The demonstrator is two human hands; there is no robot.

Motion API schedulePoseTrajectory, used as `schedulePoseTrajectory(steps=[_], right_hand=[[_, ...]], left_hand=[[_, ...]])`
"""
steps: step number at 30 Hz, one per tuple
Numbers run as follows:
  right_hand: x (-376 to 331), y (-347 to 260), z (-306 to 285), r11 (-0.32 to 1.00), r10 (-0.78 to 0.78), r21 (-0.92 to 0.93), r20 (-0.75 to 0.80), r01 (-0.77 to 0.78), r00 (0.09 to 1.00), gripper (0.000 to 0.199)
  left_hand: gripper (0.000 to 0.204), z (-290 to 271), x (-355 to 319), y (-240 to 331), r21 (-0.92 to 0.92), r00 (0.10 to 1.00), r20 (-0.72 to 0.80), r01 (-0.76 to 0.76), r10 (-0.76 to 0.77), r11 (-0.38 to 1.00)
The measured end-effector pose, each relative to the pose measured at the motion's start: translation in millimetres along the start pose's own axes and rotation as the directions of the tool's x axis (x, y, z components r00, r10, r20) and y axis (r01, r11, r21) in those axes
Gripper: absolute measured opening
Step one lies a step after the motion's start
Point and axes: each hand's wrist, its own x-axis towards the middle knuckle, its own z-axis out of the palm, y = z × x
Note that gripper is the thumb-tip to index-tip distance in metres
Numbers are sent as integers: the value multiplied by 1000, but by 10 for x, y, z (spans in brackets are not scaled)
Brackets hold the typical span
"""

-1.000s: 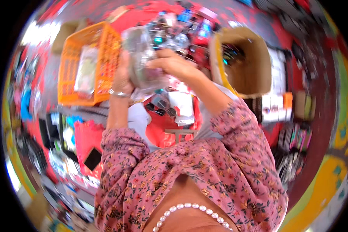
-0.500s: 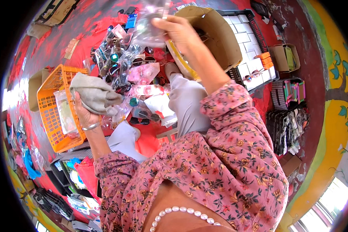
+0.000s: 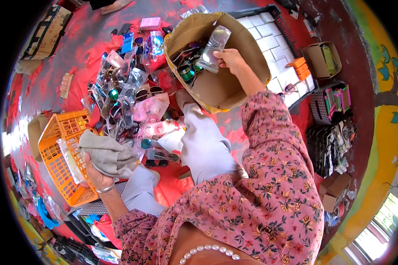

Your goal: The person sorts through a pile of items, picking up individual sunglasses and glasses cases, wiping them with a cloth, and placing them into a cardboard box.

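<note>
- Now, on my feed the right hand (image 3: 231, 59) is up over the cardboard box (image 3: 227, 90), fingers pinching a clear plastic pouch (image 3: 213, 48) by its lower end.
- Pouch long axis runs up-right to down-left; most of it lies above and left of the fingers, its body already over the box opening, w/ sunglasses (image 3: 185, 70) just beneath.
- Left hand (image 3: 97, 174) is well apart, at lower left beside the orange basket (image 3: 59, 150); fingers closed around a grey cloth (image 3: 108, 154).
- So right hand is much nearer to the box; I judge the pouch only needs to go down, approx. straight.
- Floor (image 3: 82, 42) btw. both hands carries many bagged glasses.
</note>
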Motion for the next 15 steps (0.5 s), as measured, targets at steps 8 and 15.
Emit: schedulePoseTrajectory(steps=[8, 15], right_hand=[[1020, 1114, -490, 773, 316, -507, -213, -381, 925, 23], [1909, 1930, -265, 378, 371, -916, 18, -133, 929, 20]], left_hand=[[54, 25, -38, 17, 99, 994, -106, -16, 26, 995], [52, 66, -34, -42, 124, 995, -102, -5, 18, 992]])
